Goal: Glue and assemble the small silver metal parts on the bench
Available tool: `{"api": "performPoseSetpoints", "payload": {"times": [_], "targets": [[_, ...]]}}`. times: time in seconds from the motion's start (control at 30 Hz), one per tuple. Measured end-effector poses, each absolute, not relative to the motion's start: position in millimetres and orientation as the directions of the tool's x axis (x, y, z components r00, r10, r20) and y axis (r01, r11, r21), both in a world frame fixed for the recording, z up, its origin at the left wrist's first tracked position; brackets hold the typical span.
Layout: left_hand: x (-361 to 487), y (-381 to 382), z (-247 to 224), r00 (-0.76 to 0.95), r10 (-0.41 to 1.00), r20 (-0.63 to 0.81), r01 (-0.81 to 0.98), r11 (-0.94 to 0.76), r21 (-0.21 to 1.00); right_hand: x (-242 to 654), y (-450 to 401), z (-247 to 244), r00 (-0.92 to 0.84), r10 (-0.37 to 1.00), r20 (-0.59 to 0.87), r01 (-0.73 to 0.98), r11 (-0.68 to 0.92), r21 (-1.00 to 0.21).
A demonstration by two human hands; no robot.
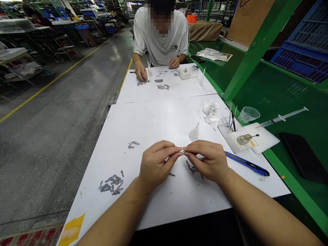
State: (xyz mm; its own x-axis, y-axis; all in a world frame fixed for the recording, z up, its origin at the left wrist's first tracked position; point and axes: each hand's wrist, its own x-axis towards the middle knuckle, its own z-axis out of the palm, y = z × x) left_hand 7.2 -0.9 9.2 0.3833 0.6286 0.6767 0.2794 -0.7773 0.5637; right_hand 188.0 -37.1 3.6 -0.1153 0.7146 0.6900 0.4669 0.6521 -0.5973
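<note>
A small shiny metal part [182, 151] is pinched between the fingertips of both hands above the white table [153, 123]. My left hand [157, 164] grips its left end, and my right hand [208, 159] its right end. Partly behind my right hand lies a group of small dark metal parts [192, 167]. A larger pile of grey metal parts [112, 184] sits at the left, with a few more pieces [133, 144] farther back. Just beyond my fingertips stands a small white dropper bottle [194, 132].
A blue utility knife [247, 164] lies right of my right hand. Behind it are a clear tray [234, 136] with tools, crumpled tissue [211, 111], a plastic cup [249, 114], a syringe [282, 118] and a black phone [303, 157]. Another person [161, 37] handles parts at the far end.
</note>
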Motion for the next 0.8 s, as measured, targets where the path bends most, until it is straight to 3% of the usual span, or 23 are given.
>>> {"api": "performPoseSetpoints", "payload": {"times": [0.8], "targets": [[7.7, -4.1, 5.0, 0.401, 0.595, 0.696, 0.292, -0.804, 0.519, 189.6, -38.5, 0.6, -0.171, 0.666, 0.726, 0.531, 0.683, -0.501]]}}
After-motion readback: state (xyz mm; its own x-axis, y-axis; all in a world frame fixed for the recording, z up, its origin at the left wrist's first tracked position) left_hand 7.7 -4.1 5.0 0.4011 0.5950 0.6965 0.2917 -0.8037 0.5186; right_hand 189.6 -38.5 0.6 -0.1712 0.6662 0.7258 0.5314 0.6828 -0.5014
